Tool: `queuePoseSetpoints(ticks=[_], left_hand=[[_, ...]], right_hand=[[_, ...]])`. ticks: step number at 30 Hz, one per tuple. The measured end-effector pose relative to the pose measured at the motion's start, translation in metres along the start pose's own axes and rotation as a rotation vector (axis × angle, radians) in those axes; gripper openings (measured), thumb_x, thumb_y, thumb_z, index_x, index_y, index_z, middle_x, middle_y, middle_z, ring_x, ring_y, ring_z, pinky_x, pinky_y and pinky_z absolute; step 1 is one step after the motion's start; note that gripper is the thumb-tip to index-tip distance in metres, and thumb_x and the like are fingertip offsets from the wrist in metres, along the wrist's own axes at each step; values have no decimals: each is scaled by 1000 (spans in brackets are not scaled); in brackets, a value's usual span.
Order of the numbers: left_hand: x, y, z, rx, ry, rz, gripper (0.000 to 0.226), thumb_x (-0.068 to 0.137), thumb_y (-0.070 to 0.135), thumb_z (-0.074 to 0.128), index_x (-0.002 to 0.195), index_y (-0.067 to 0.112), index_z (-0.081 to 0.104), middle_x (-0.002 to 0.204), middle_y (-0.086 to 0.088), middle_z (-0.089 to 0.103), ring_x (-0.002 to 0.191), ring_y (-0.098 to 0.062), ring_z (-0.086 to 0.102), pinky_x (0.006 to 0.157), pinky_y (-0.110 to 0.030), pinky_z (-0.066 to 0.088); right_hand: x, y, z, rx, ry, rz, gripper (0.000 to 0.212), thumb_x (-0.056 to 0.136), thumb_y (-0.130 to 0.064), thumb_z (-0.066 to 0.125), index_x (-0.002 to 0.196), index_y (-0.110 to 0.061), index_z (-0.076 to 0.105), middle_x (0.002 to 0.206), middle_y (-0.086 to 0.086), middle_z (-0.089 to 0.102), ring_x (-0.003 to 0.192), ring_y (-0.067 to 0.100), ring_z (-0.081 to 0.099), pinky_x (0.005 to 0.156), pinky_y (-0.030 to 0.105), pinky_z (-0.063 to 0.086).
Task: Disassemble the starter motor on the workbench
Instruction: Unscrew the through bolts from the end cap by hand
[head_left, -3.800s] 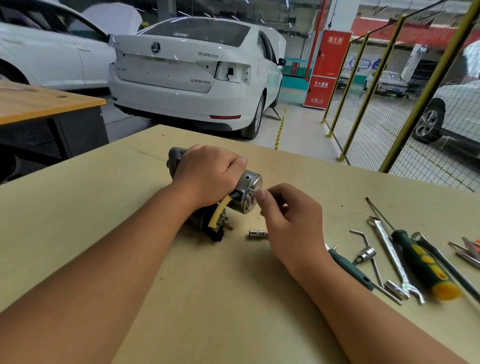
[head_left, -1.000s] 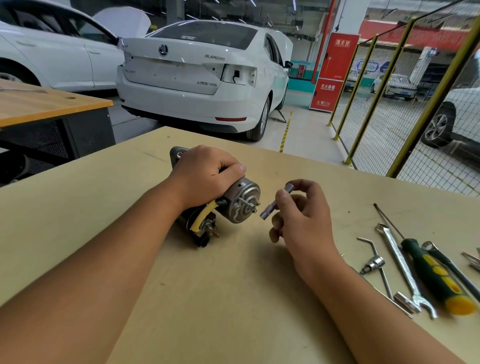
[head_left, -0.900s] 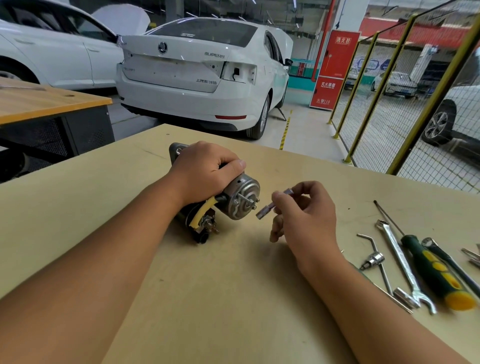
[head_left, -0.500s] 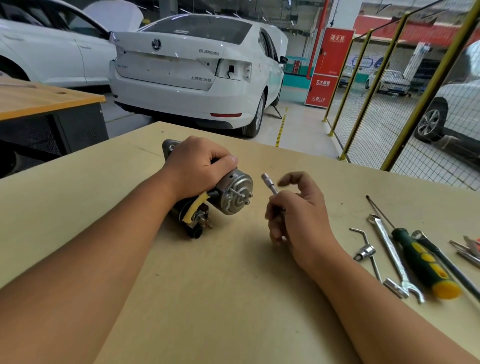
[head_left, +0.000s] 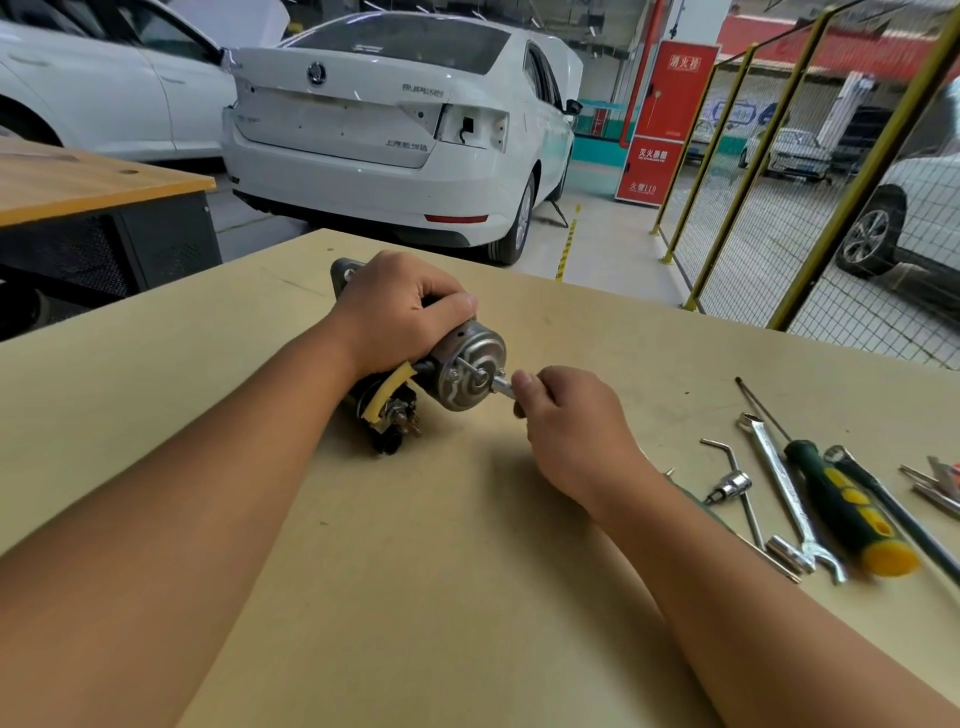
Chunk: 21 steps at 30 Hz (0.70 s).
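The starter motor (head_left: 467, 370) lies on its side on the wooden workbench (head_left: 415, 571), its round silver end cap facing right, with a yellow strip and dark solenoid terminals below. My left hand (head_left: 400, 312) grips the motor body from above. My right hand (head_left: 566, 421) is closed around a small silver socket driver (head_left: 503, 387), whose tip touches the lower right of the end cap. A thin through-bolt sticks out of the cap beside it. Most of the driver is hidden in my fist.
To the right lie an L-shaped hex key with a socket (head_left: 732, 486), a combination wrench (head_left: 789, 493), a green-and-yellow screwdriver (head_left: 847, 509) and more tools at the edge. White cars, a second bench (head_left: 78, 182) and a yellow mesh fence (head_left: 779, 182) stand beyond.
My right hand turned the driver from pointing upward to pointing left and brought its tip onto the end cap. My left hand kept its grip on the motor.
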<state>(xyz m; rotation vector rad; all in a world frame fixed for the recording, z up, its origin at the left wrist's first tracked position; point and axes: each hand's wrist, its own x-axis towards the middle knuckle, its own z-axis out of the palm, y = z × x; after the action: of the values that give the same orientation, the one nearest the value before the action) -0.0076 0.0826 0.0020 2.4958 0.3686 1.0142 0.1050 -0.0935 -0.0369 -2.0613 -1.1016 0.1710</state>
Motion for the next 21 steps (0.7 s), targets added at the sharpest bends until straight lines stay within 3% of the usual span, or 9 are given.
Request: queuePoseSetpoints(ticks=[4, 9, 12, 15, 21], left_hand=[[0, -1, -1, 1, 3, 6, 38, 90, 43, 55, 83, 18, 82, 75, -1, 75, 77, -22, 70, 75, -50, 58], [0, 0, 0, 4, -1, 16, 38, 90, 43, 55, 82, 17, 82, 75, -2, 75, 78, -24, 70, 76, -50, 57], [1, -1, 0, 7, -5, 18, 42, 89, 46, 53, 80, 16, 81, 74, -4, 74, 77, -25, 70, 75, -50, 57], [1, -1, 0, 5, -8, 15, 46, 87, 49, 51, 80, 15, 81, 74, -5, 74, 78, -27, 70, 75, -50, 57], [1, 0, 0, 9, -6, 44, 48, 88, 47, 51, 79, 11, 80, 72, -9, 73, 76, -29, 69, 74, -51, 56]], right_hand=[[-1, -1, 2, -24, -32, 18, 43, 105, -46, 42, 85, -13, 62, 78, 9, 68, 76, 29, 62, 73, 41, 51], [-1, -2, 1, -28, -41, 51, 41, 104, -47, 42, 82, -17, 60, 76, 7, 67, 72, 26, 63, 70, 40, 51], [-3, -1, -1, -92, -64, 43, 39, 104, -45, 44, 78, -19, 58, 72, 2, 61, 67, 19, 57, 56, 31, 39], [-5, -1, -4, -192, -101, 15, 40, 105, -42, 47, 72, -19, 52, 70, -2, 54, 63, 14, 49, 52, 30, 28], [-11, -5, -1, -244, -84, 16, 36, 106, -46, 42, 86, -18, 54, 80, -1, 55, 71, 18, 51, 63, 36, 40]])
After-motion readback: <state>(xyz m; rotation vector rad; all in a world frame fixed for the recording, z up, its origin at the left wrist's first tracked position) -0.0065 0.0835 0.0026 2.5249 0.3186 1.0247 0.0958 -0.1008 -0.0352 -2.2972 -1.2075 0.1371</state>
